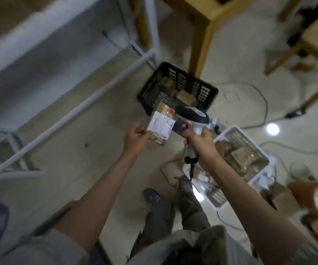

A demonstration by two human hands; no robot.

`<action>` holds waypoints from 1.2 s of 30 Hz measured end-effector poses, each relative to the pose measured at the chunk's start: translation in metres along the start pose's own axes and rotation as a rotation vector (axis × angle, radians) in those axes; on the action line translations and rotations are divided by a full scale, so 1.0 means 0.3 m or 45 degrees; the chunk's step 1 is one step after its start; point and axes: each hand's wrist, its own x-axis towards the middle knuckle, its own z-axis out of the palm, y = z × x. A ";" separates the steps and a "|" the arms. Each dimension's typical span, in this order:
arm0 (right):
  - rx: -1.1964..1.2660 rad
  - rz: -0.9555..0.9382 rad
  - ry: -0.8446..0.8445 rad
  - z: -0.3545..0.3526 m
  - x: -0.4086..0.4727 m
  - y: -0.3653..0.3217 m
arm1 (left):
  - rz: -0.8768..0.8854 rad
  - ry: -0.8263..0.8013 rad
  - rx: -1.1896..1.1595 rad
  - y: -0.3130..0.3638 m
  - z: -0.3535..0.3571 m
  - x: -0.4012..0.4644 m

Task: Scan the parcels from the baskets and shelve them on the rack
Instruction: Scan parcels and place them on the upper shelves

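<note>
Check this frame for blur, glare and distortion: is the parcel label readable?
Head view: motion blur smears the rack and the frame edges; wide-angle bending curves its rails. A bright glare spot sits on the floor. The parcel in the left hand is sharper, but its label text is unreadable; the scanner in the right hand is fairly clear.

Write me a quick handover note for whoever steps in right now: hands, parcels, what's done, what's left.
Left hand grips a small brown cardboard parcel with a white label.
Right hand grips the grey-and-white handheld scanner, aimed at that label.
More parcels sit in the black plastic basket and the white plastic basket on the floor.
Done: parcel picked up.
Left: finish the scan, shelve it on the white metal rack, then the rest.
</note>
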 end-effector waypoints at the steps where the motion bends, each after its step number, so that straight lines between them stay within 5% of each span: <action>1: -0.057 -0.047 -0.066 0.072 -0.026 -0.056 | -0.007 0.036 -0.055 0.020 -0.088 -0.010; 9: -0.409 -0.512 -0.479 0.635 -0.269 -0.432 | 0.088 0.322 -0.549 0.224 -0.752 -0.164; 17: -0.539 -0.892 -0.662 0.979 -0.482 -0.675 | 0.333 0.617 -0.774 0.465 -1.199 -0.321; 36: -0.681 -1.247 -0.844 1.124 -0.599 -0.845 | 0.604 1.073 -0.586 0.740 -1.448 -0.409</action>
